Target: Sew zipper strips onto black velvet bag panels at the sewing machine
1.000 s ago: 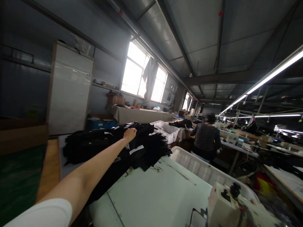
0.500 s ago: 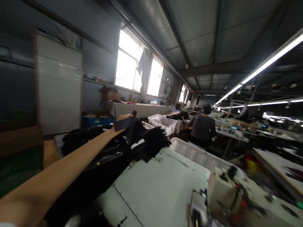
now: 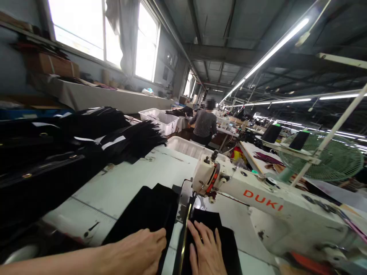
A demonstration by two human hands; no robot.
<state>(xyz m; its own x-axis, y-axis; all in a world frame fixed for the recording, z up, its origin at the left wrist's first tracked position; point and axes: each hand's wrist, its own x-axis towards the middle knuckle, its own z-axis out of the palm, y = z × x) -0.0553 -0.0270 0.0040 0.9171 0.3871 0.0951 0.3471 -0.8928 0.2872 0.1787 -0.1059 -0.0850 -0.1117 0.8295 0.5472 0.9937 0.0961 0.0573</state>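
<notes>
The L hand (image 3: 146,246), fingers bent, is on the L black cloth (image 3: 143,208); cannot tell if it grips. The R hand (image 3: 208,250), fingers spread, lies on the R black cloth (image 3: 229,244), beside a gold-colored zip (image 3: 185,236). Both cloths lie on the pale table (image 3: 129,181), near the sewing mach. (image 3: 263,194) w/ "DUKI" in orange. The black cloth pile (image 3: 86,133) is at far L. A person (image 3: 204,124) sits beyond the white bins (image 3: 183,145), approx. center.

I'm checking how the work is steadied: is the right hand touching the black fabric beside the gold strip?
Touching. The head view shows the right hand lying on the black fabric, its fingers spread across it.
</notes>
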